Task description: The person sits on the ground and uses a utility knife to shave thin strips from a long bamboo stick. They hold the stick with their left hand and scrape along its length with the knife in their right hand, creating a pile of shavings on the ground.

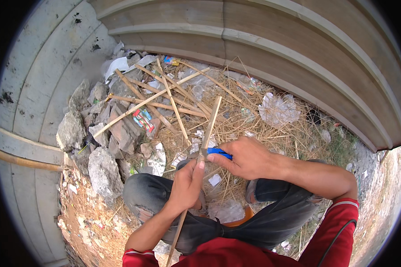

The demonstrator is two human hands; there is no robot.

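My left hand (187, 183) grips a long thin bamboo strip (210, 123) that runs from near my lap up past my knees. My right hand (247, 156) holds a blue-handled knife (219, 152) against the strip just above my left thumb. The blade is hidden behind the strip and my fingers. I am squatting, with both knees in dark trousers below the hands.
A loose pile of bamboo strips (165, 95) lies on dry straw ahead. Grey rocks (103, 171) and rubble sit to the left. Plastic litter (278, 109) is scattered around. A corrugated wall (272, 49) curves behind and a plank wall (26, 147) stands on the left.
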